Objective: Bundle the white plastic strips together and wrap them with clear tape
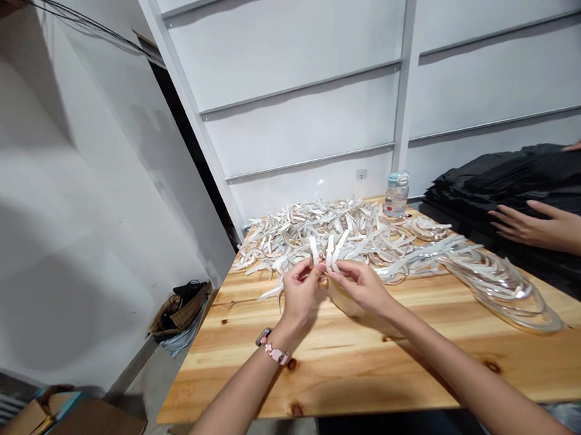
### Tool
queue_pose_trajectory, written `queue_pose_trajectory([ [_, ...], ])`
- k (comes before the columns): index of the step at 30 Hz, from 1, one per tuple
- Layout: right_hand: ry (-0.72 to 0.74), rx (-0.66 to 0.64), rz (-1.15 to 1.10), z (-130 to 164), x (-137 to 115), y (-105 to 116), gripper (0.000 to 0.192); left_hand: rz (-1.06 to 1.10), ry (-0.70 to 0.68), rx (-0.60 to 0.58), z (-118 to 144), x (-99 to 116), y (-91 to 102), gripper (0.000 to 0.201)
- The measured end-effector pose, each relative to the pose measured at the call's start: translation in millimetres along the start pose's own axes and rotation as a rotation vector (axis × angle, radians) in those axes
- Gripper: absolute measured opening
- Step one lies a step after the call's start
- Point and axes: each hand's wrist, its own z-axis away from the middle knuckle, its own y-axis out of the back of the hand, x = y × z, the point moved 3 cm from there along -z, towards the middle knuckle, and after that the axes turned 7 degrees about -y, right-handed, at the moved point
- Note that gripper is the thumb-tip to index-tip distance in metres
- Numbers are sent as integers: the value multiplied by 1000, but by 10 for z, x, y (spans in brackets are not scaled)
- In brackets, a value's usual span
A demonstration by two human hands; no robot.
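Note:
My left hand (302, 289) and my right hand (362, 285) meet above the wooden table (242, 359), fingertips pinched together. Between them is a clear, gold-tinted plastic strap (347, 304) with flat white ends (338, 248) that stick up past my fingers. Its loop hangs below my right hand. Which end sits in which hand is partly hidden by my fingers. Just beyond lies a big tangled pile of similar white-ended straps (314, 220). To the right, a long bundle of clear straps (517, 290) lies looped on the table.
A clear bottle with a light blue lid (397, 194) stands at the back. On the right, a co-worker's hand (531, 227) rests by a stack of black sheets (500, 174). Left of the table, an opened box (181, 312) holds dark items; cardboard (93, 422) lies lower left.

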Motion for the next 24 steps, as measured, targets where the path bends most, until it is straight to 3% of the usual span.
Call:
queue_pose_trajectory([
  [7,-28,102,-11,-28,46,23,40,-12,-81,195,-66,22,123,14],
  [14,-56,-46,-130,-32,-143,-27,43,91,49,0,-140,-29,106,20],
  [19,-71,-117,-170,-11,-203,-45,42,71,51,18,-126,-88,115,22],
  [24,-76,-112,-171,0,-62,-56,36,51,95,82,-83,-124,107,30],
])
